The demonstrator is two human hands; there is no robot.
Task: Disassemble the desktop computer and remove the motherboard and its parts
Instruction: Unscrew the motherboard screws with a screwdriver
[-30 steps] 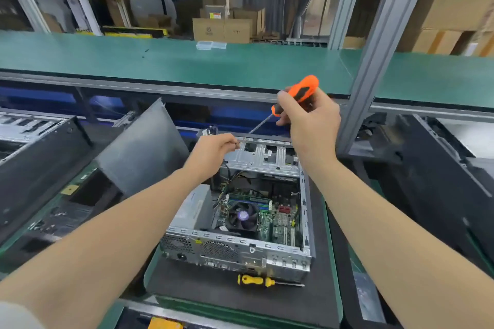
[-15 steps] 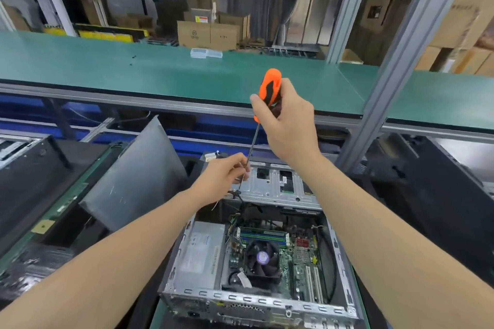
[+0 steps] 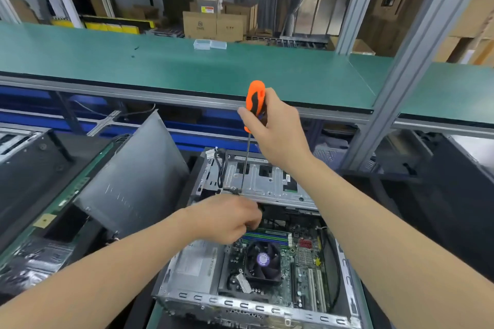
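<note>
Gripping the orange screwdriver [image 3: 255, 99] upright, the right hand [image 3: 278, 136] rests its tip on the drive cage [image 3: 267, 184] of the open computer case [image 3: 240, 304]. The left hand [image 3: 227, 218] curls just below, its hold unclear; the motherboard [image 3: 304, 270] lies inside the case.

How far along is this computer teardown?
Done: the case is open, a panel leaning on its left. In hand: the right hand holds a screwdriver upright, tip at the drive cage; the left hand reaches beneath. Left: motherboard, fan and power supply sit inside.
</note>
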